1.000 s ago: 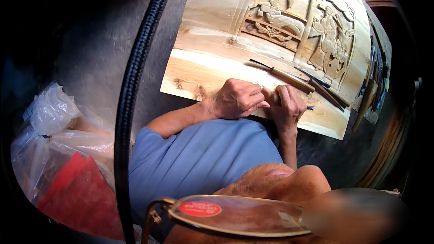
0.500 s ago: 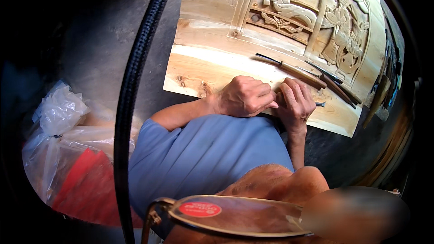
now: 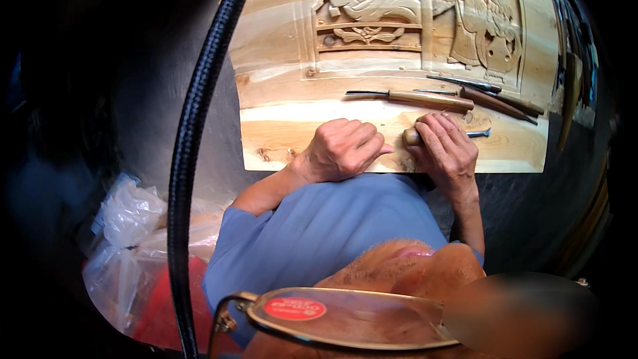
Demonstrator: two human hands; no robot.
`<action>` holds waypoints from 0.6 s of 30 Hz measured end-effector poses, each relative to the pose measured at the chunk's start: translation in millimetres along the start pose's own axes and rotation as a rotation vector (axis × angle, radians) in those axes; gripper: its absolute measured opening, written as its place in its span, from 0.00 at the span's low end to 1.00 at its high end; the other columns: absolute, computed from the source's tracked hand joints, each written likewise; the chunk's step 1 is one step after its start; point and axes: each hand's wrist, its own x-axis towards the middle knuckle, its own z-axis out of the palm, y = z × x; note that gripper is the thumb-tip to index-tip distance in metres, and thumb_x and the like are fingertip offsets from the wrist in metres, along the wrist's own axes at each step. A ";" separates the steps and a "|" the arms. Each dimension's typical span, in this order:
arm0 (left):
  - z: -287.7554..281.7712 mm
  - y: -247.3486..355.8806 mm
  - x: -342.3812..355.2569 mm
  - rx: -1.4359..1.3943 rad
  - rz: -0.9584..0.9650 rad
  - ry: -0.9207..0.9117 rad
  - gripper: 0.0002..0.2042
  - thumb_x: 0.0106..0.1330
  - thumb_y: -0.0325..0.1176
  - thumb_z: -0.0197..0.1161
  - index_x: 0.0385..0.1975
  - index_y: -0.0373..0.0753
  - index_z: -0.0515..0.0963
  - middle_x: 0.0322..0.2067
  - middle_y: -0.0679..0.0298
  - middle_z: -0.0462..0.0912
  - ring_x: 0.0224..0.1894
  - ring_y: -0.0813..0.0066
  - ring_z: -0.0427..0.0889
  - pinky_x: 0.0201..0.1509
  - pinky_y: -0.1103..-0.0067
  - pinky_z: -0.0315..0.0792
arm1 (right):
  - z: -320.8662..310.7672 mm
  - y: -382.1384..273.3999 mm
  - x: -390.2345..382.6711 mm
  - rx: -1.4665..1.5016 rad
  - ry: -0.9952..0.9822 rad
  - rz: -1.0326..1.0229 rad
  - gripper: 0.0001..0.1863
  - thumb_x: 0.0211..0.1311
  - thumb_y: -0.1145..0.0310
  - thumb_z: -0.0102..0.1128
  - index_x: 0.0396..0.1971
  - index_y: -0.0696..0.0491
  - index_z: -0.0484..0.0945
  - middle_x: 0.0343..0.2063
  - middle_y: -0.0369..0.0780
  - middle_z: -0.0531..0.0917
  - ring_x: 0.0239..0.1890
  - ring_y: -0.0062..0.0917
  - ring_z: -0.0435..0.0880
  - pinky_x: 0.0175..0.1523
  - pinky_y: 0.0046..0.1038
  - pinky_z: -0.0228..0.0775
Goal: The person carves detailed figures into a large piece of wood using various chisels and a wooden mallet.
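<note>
My left hand (image 3: 342,151) is curled into a loose fist over the near edge of the pale wooden panel (image 3: 299,116), its thumb toward the right; whatever it may hold is hidden. Beside it, my right hand (image 3: 446,151) is closed around a carving chisel (image 3: 413,137). The round end of the wooden handle shows on the left of that hand, and the metal blade comes out on its right. Beyond both hands lies a wooden-handled chisel (image 3: 425,98) with a dark blade. Several more carving tools (image 3: 500,103) lie to its right.
Figures carved in relief (image 3: 379,8) cover the far part of the panel. Along the right side stand more tools (image 3: 573,86). A black braided cable (image 3: 193,139) hangs in front at left. A clear plastic bag (image 3: 129,226) with something red is at lower left.
The view has turned and shifted over the panel. My hands have moved apart, and the end of the chisel handle now shows at my right hand. The tools on the panel lie as before.
</note>
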 end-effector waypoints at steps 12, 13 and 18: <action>-14.5 -42.7 23.5 0.263 0.116 -0.113 0.16 0.61 0.32 0.79 0.47 0.38 0.87 0.49 0.62 0.90 0.32 0.71 0.88 0.32 0.75 0.80 | -40.8 43.1 -27.6 -0.211 0.013 0.168 0.25 0.53 0.76 0.80 0.55 0.56 0.88 0.53 0.46 0.91 0.58 0.42 0.90 0.68 0.45 0.81; -11.4 -43.2 26.5 0.270 0.126 -0.118 0.16 0.61 0.33 0.79 0.48 0.38 0.87 0.49 0.62 0.89 0.32 0.71 0.88 0.32 0.75 0.80 | -40.8 43.9 -29.6 -0.214 0.022 0.192 0.25 0.54 0.77 0.79 0.55 0.56 0.88 0.53 0.46 0.91 0.58 0.42 0.90 0.68 0.45 0.81; 0.5 -44.2 36.5 0.277 0.111 -0.172 0.15 0.62 0.31 0.76 0.47 0.37 0.84 0.47 0.62 0.86 0.34 0.71 0.87 0.32 0.74 0.81 | -32.8 49.9 -42.9 -0.255 0.068 0.241 0.24 0.58 0.78 0.78 0.56 0.55 0.89 0.55 0.46 0.91 0.60 0.42 0.89 0.69 0.44 0.80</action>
